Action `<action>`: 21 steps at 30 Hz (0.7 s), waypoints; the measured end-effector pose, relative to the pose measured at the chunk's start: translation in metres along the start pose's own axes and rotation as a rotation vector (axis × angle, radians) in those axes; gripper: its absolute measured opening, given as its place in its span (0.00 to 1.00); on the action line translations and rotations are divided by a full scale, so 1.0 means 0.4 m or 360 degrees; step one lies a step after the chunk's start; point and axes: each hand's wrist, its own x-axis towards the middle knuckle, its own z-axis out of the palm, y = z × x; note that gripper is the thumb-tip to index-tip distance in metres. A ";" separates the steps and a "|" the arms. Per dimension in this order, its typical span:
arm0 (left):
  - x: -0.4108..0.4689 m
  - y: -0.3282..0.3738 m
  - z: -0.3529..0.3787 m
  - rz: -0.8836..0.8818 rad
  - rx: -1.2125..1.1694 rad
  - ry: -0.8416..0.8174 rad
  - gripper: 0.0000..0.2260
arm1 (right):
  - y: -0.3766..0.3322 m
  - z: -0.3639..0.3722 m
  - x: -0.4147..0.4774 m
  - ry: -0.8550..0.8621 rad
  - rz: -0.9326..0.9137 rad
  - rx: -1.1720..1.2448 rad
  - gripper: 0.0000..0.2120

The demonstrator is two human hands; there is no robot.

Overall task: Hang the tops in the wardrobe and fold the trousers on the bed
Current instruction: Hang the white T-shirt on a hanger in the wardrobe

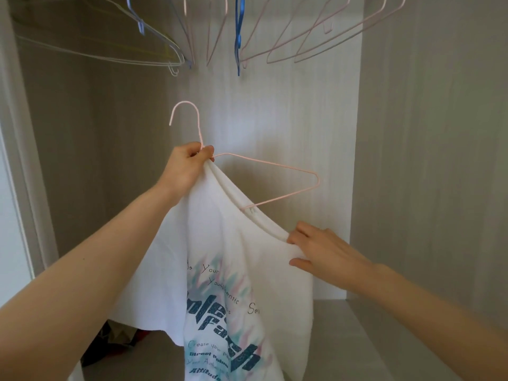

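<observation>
A white T-shirt (220, 257) with teal lettering hangs in front of the open wardrobe. A pink wire hanger (275, 165) sticks half out of its neck opening: the right arm is bare, the left arm is hidden inside the cloth. My left hand (184, 166) pinches the hanger's neck together with the collar, hook pointing up. My right hand (321, 250) grips the collar's lower right edge and pulls it taut.
Several bare wire hangers, white (115, 55), blue (238, 37) and pink (310, 37), hang along the top of the wardrobe. A pale shelf (357, 339) lies at the lower right. Dark and red items (118, 342) sit on the wardrobe floor at the lower left.
</observation>
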 end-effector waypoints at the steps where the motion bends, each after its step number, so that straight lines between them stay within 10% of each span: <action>1: -0.001 -0.007 -0.007 -0.0021 -0.0010 0.0003 0.16 | 0.020 -0.008 0.003 -0.0030 0.0003 -0.0090 0.15; 21: -0.041 0.022 0.065 0.0458 0.0433 -0.0115 0.14 | 0.071 -0.209 0.126 0.0338 0.0180 0.0777 0.08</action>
